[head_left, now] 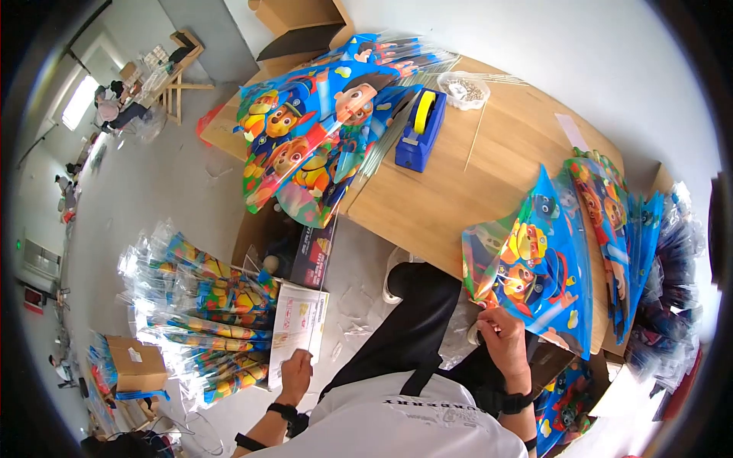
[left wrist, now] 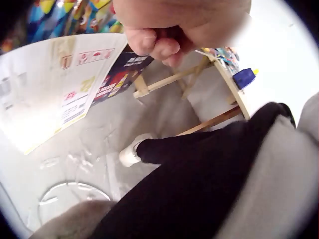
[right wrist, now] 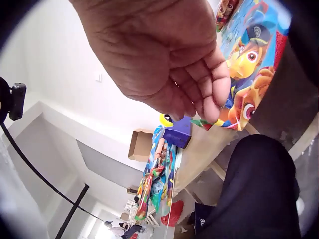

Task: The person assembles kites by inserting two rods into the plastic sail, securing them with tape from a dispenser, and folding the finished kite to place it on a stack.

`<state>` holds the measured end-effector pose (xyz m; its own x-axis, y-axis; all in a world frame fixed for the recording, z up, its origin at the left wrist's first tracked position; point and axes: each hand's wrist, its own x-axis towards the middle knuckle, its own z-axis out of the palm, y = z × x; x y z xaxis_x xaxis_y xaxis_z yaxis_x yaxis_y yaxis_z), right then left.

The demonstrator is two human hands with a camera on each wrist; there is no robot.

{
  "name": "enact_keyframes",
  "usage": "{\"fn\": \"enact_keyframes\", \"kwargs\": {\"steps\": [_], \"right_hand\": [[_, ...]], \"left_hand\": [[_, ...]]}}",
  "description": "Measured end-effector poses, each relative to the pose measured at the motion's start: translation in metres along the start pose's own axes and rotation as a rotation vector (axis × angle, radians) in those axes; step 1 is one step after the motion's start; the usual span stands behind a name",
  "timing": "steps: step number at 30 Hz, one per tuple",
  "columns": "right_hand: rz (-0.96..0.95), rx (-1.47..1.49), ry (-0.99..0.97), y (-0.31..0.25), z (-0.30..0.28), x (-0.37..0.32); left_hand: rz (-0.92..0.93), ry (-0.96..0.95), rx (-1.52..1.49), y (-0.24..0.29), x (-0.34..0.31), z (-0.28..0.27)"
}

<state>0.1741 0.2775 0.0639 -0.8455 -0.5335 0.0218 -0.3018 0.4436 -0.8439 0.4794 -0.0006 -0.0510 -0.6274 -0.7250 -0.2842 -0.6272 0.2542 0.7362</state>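
Observation:
A blue kite (head_left: 527, 263) of thin plastic, printed with cartoon dogs, lies over the right front edge of the table. My right hand (head_left: 504, 343) is at its near corner, and the fingertips appear to pinch it. The right wrist view shows the kite (right wrist: 251, 64) beyond the bent fingers, its tip overlapped by them. On the left, my left hand (head_left: 296, 375) hangs with loosely curled fingers and holds nothing. It is beside the white flap (head_left: 296, 320) of a box on the floor. Bundled kites (head_left: 221, 305) fill that box.
The wooden table (head_left: 450, 206) bears a blue tape dispenser (head_left: 420, 133) with yellow tape, a clear tub (head_left: 463, 90) of small parts, thin rods and a pile of kites (head_left: 313, 126). More folded kites (head_left: 611, 221) lie at the right. A cardboard box (head_left: 137, 364) stands at lower left.

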Motion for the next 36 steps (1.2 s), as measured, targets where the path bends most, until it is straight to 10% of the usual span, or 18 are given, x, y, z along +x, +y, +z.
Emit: {"fn": "enact_keyframes", "kwargs": {"steps": [14, 25, 32, 36], "right_hand": [[-0.025, 0.022, -0.026, 0.009, 0.014, 0.001], [0.140, 0.049, -0.030, 0.020, 0.007, -0.008], [0.055, 0.002, 0.033, 0.028, 0.007, -0.002], [0.160, 0.110, 0.177, 0.048, 0.011, -0.006]], "left_hand": [[-0.122, -0.131, -0.664, 0.103, 0.106, 0.027], [0.256, 0.443, -0.230, 0.118, 0.324, 0.058], [0.309, 0.697, 0.000, 0.180, 0.286, 0.035], [0.672, 0.284, -0.176, 0.197, 0.254, 0.087]]}}
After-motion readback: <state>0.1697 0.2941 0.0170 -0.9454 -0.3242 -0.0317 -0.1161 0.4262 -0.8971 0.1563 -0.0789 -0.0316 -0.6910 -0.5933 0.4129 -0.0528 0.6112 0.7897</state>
